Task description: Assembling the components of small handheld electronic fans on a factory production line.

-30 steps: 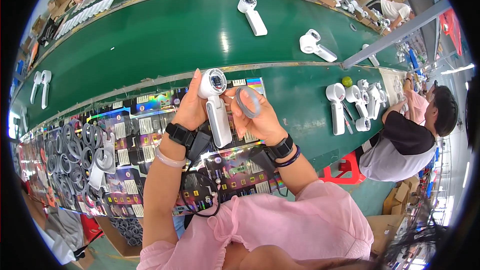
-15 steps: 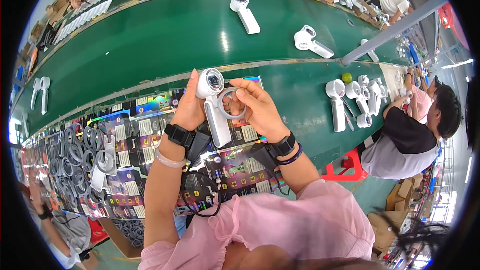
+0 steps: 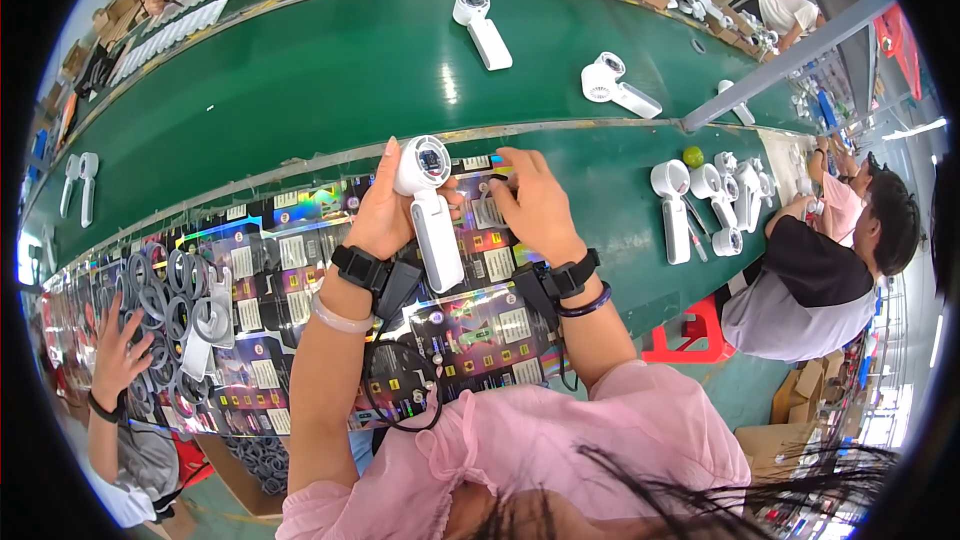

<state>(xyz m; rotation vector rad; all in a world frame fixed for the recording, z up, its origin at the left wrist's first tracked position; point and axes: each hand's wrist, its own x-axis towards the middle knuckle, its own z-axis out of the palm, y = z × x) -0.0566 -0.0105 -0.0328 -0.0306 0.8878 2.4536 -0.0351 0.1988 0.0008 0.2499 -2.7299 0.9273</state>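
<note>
My left hand (image 3: 378, 210) is closed round a white handheld fan (image 3: 436, 240), held upright over printed sheets. Its round head (image 3: 424, 162) faces up and shows dark parts inside an open rim. Fingertips of that hand show behind the fan's neck. To the right of the fan is my right hand (image 3: 535, 202), open, thumb and fingers apart, over the far edge of the printed sheets (image 3: 290, 250). No grey ring shows in it. On the left, many grey rings (image 3: 180, 315) lie piled on the sheets, with a white fan part (image 3: 200, 340) among them.
Beyond the sheets runs a green conveyor belt (image 3: 330, 70) with white fans (image 3: 485, 35) spaced along it. More fans (image 3: 672, 210) and a green ball (image 3: 693, 155) stand at right. A co-worker's hand (image 3: 120, 350) reaches toward the rings. A grey metal post (image 3: 790, 55) rises at right.
My right hand has moved right, away from the fan, and the grey ring it held is out of sight. Belt fans have shifted slightly left. A co-worker's hand has come up beside the ring pile.
</note>
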